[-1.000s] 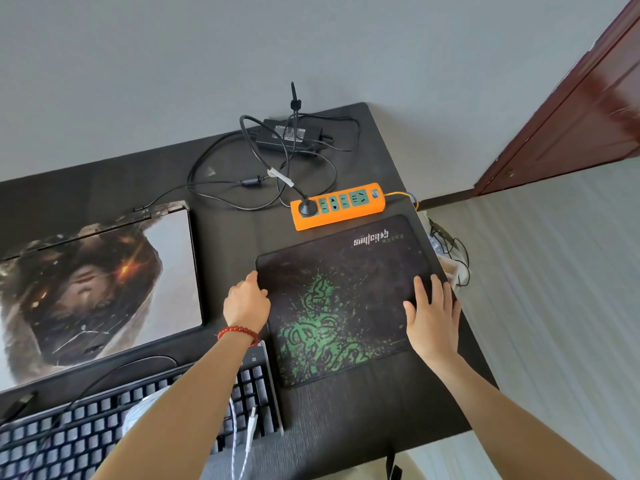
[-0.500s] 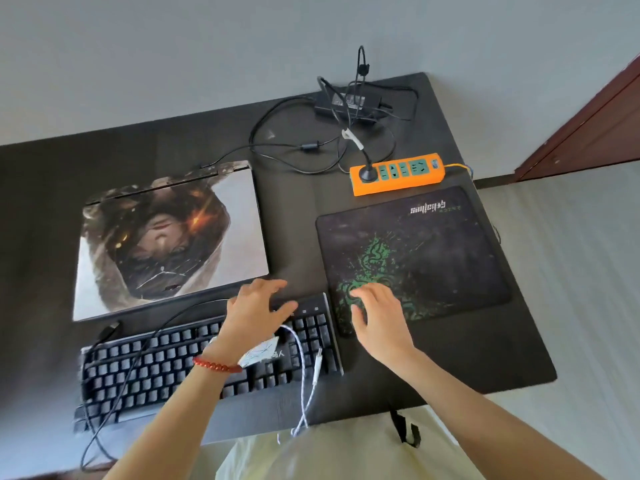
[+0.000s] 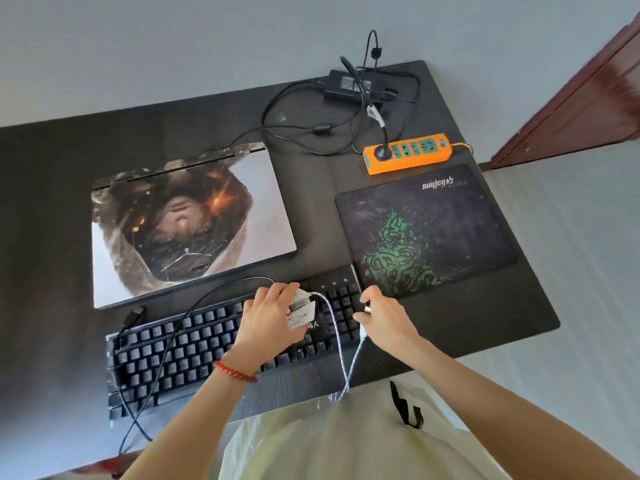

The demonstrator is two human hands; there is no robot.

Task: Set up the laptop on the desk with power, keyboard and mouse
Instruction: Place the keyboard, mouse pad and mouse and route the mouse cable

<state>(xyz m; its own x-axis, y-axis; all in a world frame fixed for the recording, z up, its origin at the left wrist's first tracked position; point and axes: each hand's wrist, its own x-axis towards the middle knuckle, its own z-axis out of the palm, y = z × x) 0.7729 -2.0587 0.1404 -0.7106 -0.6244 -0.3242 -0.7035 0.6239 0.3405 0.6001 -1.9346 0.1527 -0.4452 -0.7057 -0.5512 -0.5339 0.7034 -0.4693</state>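
While the white angular mouse (image 3: 302, 311) sat on the right end of the black mechanical keyboard (image 3: 221, 344), the left hand (image 3: 268, 315) lay over it from nine o'clock, its fingers (image 3: 282, 292) curled round the shell in a grip. At three o'clock from it, the right hand (image 3: 384, 318) pinched the white braided cable (image 3: 341, 355) near its plug, finger and thumb closed on it. That cable looped down toward six o'clock, off the near edge of the dark surface (image 3: 512, 313).

What the coming move probably turned on was the black-and-green mouse mat (image 3: 426, 230), which lay at about one o'clock from the mouse, just past the keyboard's right end, nearer the right hand than the left. The mouse's long axis ran roughly from six to twelve.

Farther off, at eleven o'clock, lay the closed laptop with a printed lid (image 3: 187, 223); at one o'clock, the orange power strip (image 3: 408, 154), and beyond it the black power brick (image 3: 353, 86) among loose cables.
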